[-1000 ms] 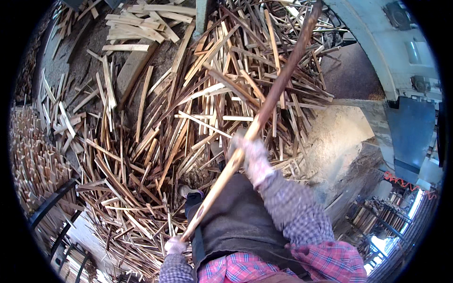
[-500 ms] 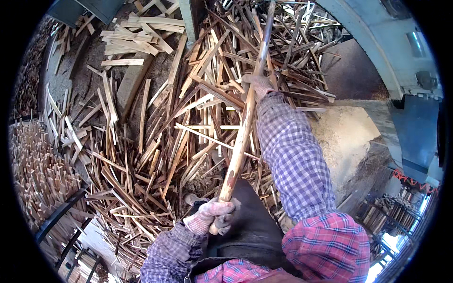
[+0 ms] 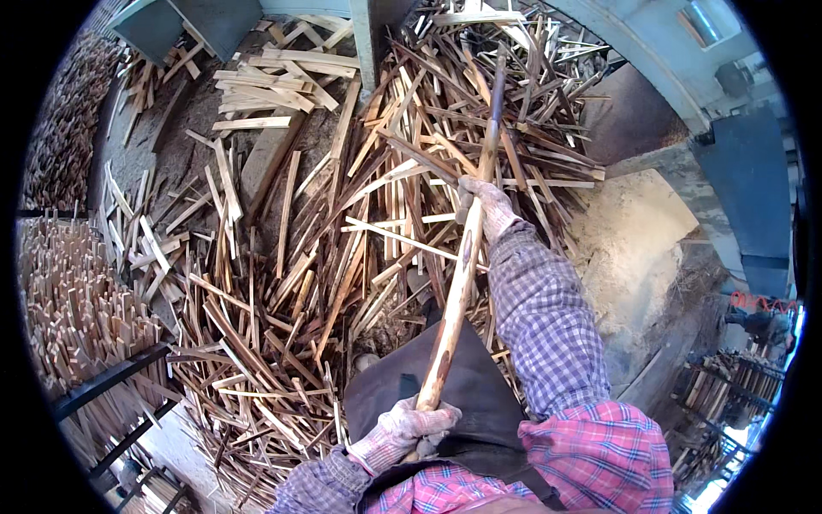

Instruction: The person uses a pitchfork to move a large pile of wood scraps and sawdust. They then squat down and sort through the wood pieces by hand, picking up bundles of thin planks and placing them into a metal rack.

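Observation:
A long wooden pole (image 3: 460, 283) slants from my waist out over a heap of wood strips (image 3: 291, 283). Near its far end it turns into a dark metal socket (image 3: 497, 98); whatever head it carries cannot be made out among the strips. My left hand (image 3: 411, 431), in a pale work glove, is wrapped round the near end, close to my dark apron (image 3: 385, 377). Farther up, my right hand (image 3: 488, 208), also gloved, is closed on the shaft around its middle.
Sawdust (image 3: 638, 231) lies to the right, beside blue-grey machinery (image 3: 745, 184). A post (image 3: 363, 43) rises at the far side. On the left, bundled wood sticks (image 3: 77, 291) stand upright behind a dark metal rail (image 3: 111, 381). Pale strips (image 3: 265, 86) are piled far left.
The pole has been drawn back toward me, both hands moving with it and keeping hold. Its metal part now ends short of the top edge. My view has shifted slightly.

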Available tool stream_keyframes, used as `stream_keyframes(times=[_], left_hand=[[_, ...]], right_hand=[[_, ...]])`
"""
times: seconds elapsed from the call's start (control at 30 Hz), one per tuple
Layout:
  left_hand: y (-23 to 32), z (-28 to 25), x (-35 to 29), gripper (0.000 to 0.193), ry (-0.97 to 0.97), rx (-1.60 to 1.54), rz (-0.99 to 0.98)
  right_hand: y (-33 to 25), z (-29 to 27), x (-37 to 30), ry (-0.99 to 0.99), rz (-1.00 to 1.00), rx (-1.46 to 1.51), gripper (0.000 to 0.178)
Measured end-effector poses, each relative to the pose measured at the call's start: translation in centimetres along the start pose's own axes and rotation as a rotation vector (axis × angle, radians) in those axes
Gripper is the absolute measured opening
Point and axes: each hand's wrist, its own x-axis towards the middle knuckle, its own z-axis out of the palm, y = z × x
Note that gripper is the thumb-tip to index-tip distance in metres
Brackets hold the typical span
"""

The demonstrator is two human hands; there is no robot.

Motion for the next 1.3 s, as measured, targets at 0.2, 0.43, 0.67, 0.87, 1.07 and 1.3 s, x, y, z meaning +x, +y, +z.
stream_keyframes(times=[0.2,0.43,0.67,0.87,1.07,1.3], left_hand=[[-3.8,-2.5,-2.9,0.028,0.115,0.119,0.041],[-1.0,-1.9,-9.5,0.028,0.2,0.07,-0.088],[0.0,-7.1,-7.1,0.027,0.263,0.172,-0.148],[0.4,-8.8,-6.2,0.025,0.258,0.304,-0.152],[-6.3,-13.8,-4.2,0.027,-0.244,0.134,0.21],[-18.5,-18.2,-6.9,0.018,-0.477,0.017,0.184]], right_hand=[[2.7,3.1,-4.6,0.029,0.026,0.055,0.014],[3.2,5.6,-7.4,-0.036,0.091,0.226,0.021],[5.8,7.9,-2.5,0.018,0.185,0.03,0.02],[7.1,7.6,-3.7,0.06,0.151,-0.075,0.018],[10.3,9.3,-4.1,0.042,-0.048,-0.234,0.015],[15.9,4.9,-11.8,-0.153,0.021,-0.108,0.014]])
